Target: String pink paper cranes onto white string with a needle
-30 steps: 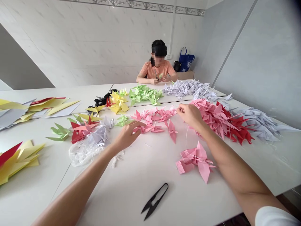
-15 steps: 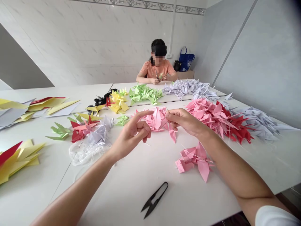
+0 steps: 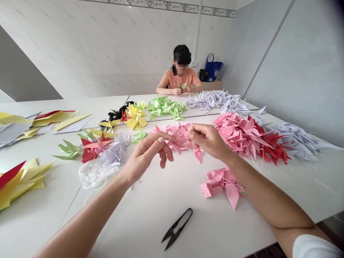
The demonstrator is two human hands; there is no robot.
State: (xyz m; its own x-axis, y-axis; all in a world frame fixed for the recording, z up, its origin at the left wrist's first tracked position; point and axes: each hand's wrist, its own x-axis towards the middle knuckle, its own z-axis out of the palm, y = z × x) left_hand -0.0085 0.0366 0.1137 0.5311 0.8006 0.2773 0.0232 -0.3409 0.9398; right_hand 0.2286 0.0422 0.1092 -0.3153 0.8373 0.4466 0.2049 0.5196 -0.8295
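Observation:
My left hand [image 3: 153, 152] is raised over the middle of the white table [image 3: 139, 222], its fingers apart and nothing clear in them. To its right, my right hand [image 3: 205, 139] is closed in a pinch; what it may hold is too small to make out. Behind both hands lie pink folded paper cranes [image 3: 178, 132]. A small bunch of pink cranes [image 3: 224, 182] with thin white thread rests below my right forearm. Black thread snips [image 3: 176, 229] lie nearer the front edge.
Large pink [image 3: 239, 132], white and red crane piles stand at the right. Green cranes [image 3: 165, 107] lie farther back. White string [image 3: 100, 173] and paper sheets [image 3: 23, 179] are at the left. Across the table sits a person [image 3: 180, 77] working with both hands.
My left index finger and thumb have shifted, and the other fingers have loosened. My right hand has moved slightly left, its fingers more tightly curled.

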